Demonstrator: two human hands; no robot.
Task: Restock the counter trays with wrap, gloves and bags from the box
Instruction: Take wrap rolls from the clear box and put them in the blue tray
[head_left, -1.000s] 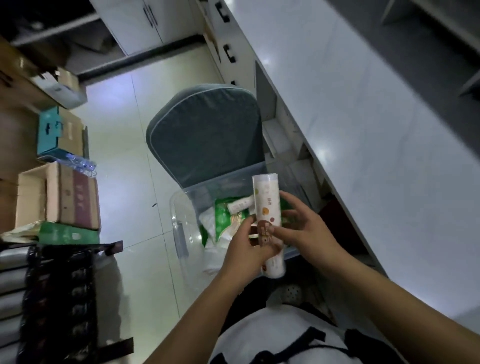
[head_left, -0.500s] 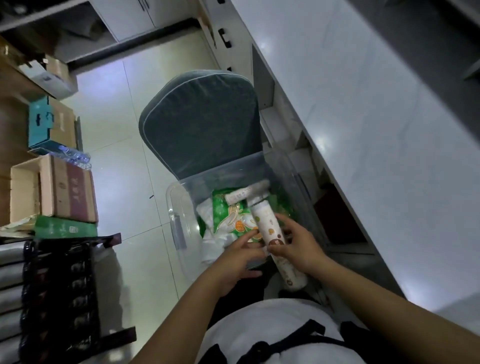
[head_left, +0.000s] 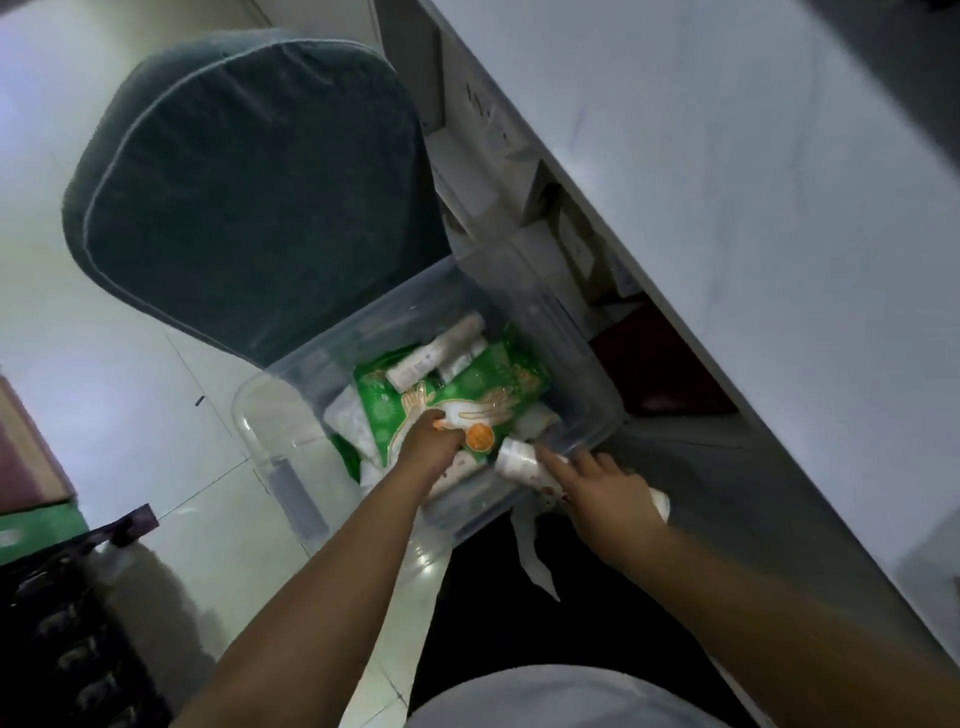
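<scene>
Nearest you, low and right of centre in the frame, your right hand (head_left: 605, 486) lies over a white printed roll (head_left: 522, 464), the fingers curled on top of it. The roll lies across the near rim of the clear plastic box (head_left: 582, 364), so the hand looks to be parking it there while the other one works; whether it truly grips or only rests on it, you cannot tell.

Just left of it, your left hand (head_left: 428, 441) reaches down into the box with its fingers closed at the near edge of the green glove pack (head_left: 462, 400), which lies flat on the other stock, likely to lift it out next. The fingertips are hidden behind the knuckles, so the grip is a judgement.

Farther in, toward mid-frame, two more white rolls (head_left: 436, 353) lie slanted on the pack's far end. Beyond the box, a grey chair cushion (head_left: 249, 187) fills the upper left, and the pale counter (head_left: 753, 208) runs down the right side. No trays show.

A second ago both hands held the printed roll upright above the box. Now it is down on the rim, and your left hand has let go and dropped inside.
</scene>
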